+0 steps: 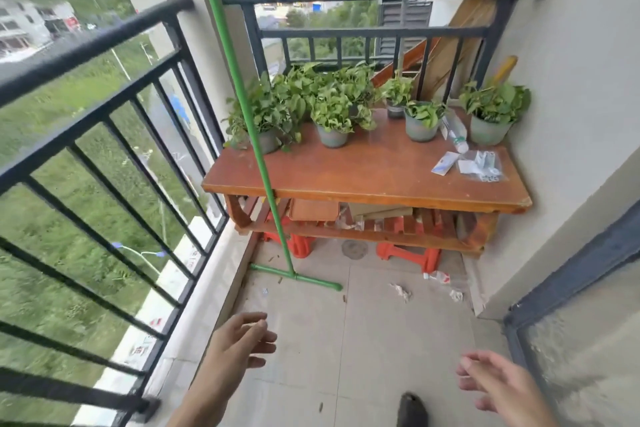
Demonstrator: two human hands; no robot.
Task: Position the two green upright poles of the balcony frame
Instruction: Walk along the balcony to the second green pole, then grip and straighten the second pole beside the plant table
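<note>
One green upright pole (242,107) is standing on the balcony floor (346,340), rising from the middle of a green crossbar foot (296,277) lying flat on the tiles, just in front of the wooden counter (363,177) and near the dark railing (104,121). Only this one pole is showing. Potted plants (332,111) and small plastic packets (467,165) are sitting on the counter. Both hands are hovering low, well apart from the pole: the left hand (239,343) and right hand (498,381) are spread loosely, gripping nothing.
</note>
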